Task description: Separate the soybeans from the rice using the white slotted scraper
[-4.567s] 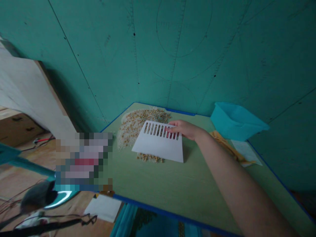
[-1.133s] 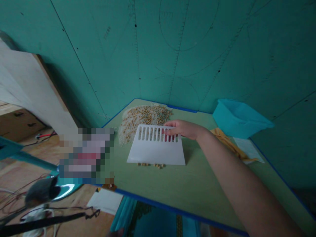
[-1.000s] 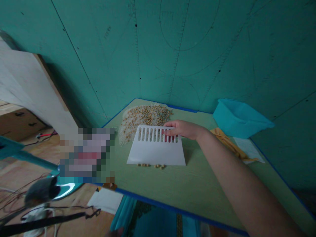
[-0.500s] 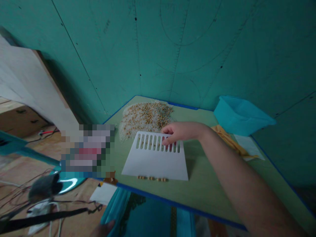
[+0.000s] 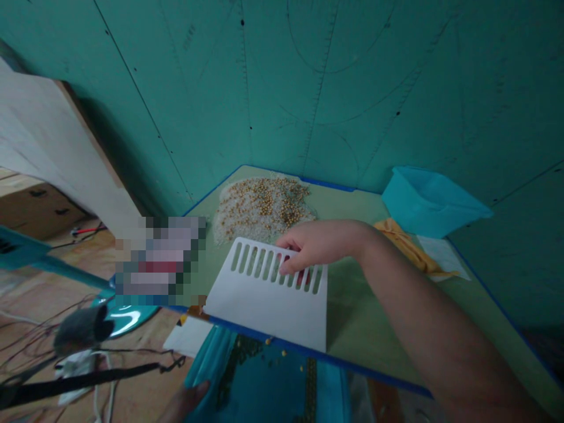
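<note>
My right hand (image 5: 304, 247) grips the slotted top edge of a white flat plastic scraper (image 5: 268, 311), fingers behind it and thumb in front. The scraper's lower edge lies at the blue front rim of the table (image 5: 365, 317). Just past that rim a few round tan beans (image 5: 284, 353) are in the air or over a turquoise thing (image 5: 264, 388) with dark patterned bands. My left hand (image 5: 187, 401) is low at the left edge of that turquoise thing; its fingers are mostly hidden. Further back lies a spread heap of tan beans and whitish grains (image 5: 264, 205).
A turquoise bin (image 5: 434, 200) stands at the back right, beside an orange cloth (image 5: 405, 249) and a white sheet (image 5: 445, 255). A blurred-out item (image 5: 163, 258) is on the left. A black strap-like arm (image 5: 83, 382), cables and a turquoise round base (image 5: 127, 320) are at the lower left.
My right hand has drawn the scraper toward me to the table's front rim. The small row of beans in front of it has gone over the edge.
</note>
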Motion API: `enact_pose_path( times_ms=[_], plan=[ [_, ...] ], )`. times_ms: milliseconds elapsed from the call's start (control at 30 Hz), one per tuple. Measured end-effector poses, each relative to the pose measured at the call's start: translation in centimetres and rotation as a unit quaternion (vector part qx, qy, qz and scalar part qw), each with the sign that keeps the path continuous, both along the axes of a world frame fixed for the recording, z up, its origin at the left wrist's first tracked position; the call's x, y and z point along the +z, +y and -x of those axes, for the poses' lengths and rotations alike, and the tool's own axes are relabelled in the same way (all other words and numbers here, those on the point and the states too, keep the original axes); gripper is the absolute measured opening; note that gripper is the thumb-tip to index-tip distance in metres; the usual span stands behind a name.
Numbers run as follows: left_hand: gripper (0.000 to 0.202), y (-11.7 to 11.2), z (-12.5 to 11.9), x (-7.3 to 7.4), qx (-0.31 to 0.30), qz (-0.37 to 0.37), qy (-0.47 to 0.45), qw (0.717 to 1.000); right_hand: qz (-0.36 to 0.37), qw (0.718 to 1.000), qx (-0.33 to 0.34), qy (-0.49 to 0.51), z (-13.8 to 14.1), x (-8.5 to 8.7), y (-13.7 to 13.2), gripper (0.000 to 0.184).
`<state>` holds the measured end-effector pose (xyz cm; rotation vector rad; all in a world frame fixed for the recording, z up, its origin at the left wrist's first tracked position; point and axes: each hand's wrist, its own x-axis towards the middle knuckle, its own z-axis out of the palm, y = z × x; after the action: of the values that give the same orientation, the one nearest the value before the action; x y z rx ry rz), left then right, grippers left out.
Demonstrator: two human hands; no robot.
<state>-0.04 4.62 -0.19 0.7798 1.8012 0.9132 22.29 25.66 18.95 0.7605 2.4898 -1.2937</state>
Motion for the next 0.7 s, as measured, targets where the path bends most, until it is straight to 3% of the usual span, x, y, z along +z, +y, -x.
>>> enact_pose_path(
  times_ms=[133,267,467,567,700],
  plan=[
    [0.029,0.26,-0.67,0.81,0.009,0.038,-0.028,0.999,-0.035,0.999,-0.004,-0.004,0.06,0.03,0.0,0.012],
    [0.028,0.17,-1.0,0.58,0.021,0.036,-0.081,0.996,0.0,1.0,-0.005,0.013,-0.02,0.11,-0.05,0.01],
    [0.017,0.14,-0.54,0.27,0.009,0.037,-0.037,0.999,0.074,0.995,-0.029,0.061,-0.44,0.61,-0.32,0.008],
    [0.018,0.28,-0.35,0.49,-0.005,0.05,-0.028,0.998,0.092,0.993,-0.01,0.073,-0.26,0.51,-0.51,0.01],
    [0.025,0.23,-0.02,0.11,-0.013,0.056,-0.001,0.998,0.039,0.998,0.009,0.044,0.09,-0.15,-0.23,0.011]
  ],
)
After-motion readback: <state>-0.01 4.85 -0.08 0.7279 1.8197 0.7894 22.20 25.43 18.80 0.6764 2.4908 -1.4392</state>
